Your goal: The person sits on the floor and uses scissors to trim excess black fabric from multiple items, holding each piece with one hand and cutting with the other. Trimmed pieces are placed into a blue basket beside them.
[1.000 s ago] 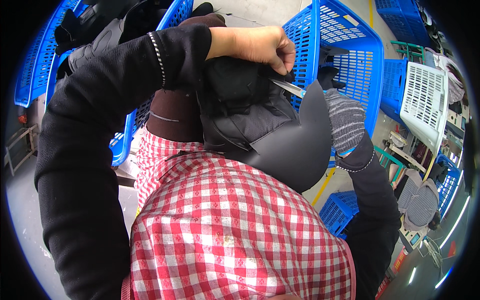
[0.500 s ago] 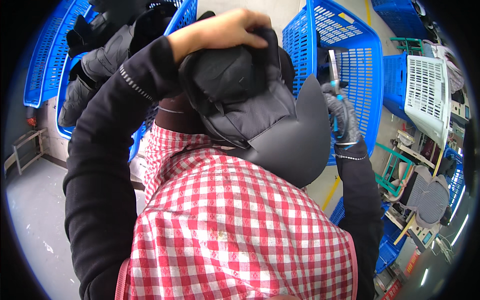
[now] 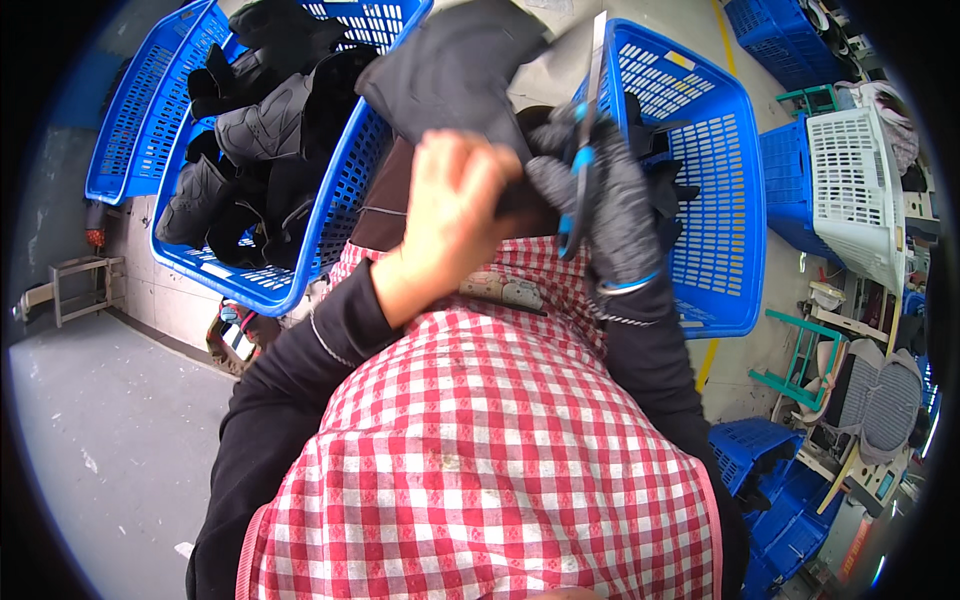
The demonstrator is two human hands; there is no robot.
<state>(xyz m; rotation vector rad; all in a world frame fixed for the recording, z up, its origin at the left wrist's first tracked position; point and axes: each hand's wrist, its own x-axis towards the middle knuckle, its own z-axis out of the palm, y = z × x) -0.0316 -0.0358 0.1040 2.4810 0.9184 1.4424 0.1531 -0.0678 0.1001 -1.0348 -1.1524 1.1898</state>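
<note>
Both hands are raised in front of the chest, forearms in black sleeves rising over a red-and-white checked apron [image 3: 480,470]. Bare, the left hand [image 3: 450,215] curls its fingers closed on a black padded fabric piece [image 3: 455,70], knuckles toward the camera. Just beside it, the right hand [image 3: 610,205], in a grey knit glove, grips blue-handled scissors [image 3: 583,150] with blades pointing up. Behind stand a blue plastic basket [image 3: 690,150] and another blue basket of dark fabric pieces [image 3: 270,160].
</note>
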